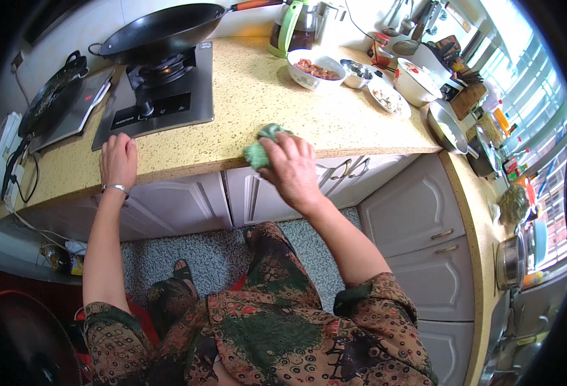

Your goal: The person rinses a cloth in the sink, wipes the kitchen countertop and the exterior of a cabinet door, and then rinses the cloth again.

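My right hand (290, 169) is closed over a crumpled green cloth (257, 154), pressed on the front edge of the speckled yellow countertop (245, 96). Part of the cloth is hidden under my fingers. My left hand (118, 161), with a silver bracelet at the wrist, rests curled on the counter edge just below the front left corner of the gas stove (168, 103). Nothing shows in it, though its palm is hidden. On the burner sits a large black wok (163, 34), its handle towards the wall.
At the back stand a green-handled jug (286, 29), a bowl of cut meat (316, 71), a plate of chopped food (389, 99) and a floral enamel pot (416, 82). A metal pan (446, 128) lies near the corner. A black pan (54, 96) tilts on an induction cooker (78, 111) at left.
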